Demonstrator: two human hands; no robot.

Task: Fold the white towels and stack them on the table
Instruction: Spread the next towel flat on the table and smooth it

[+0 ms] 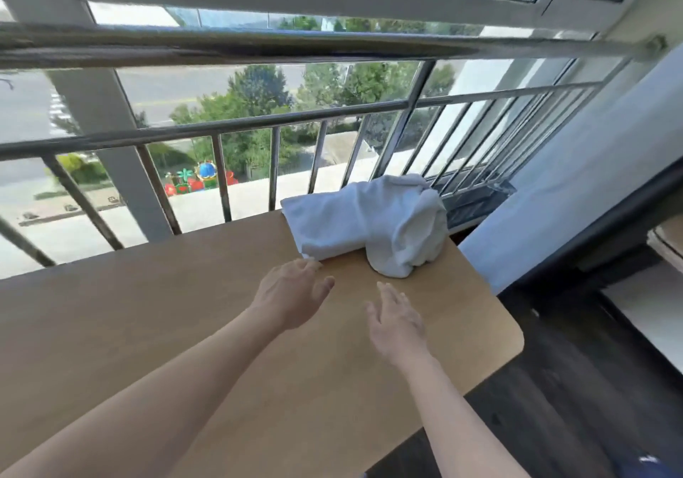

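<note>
**Wooden surface by the railing**

Behind our surface (148, 329) runs a metal railing (221, 130). Our left hand (292, 296) touches the white towels (369, 222) heaped at the far right corner, grip open; our right hand (397, 324) hovers nearby, grip open, empty.

Worktop (155, 329) surface bare to the left and near side; unobstructed passage there. Far right corner occupied by white towels (369, 218), one flat, one bunched. Metal railing (221, 130) closes the far edge, just behind the towels.
</note>
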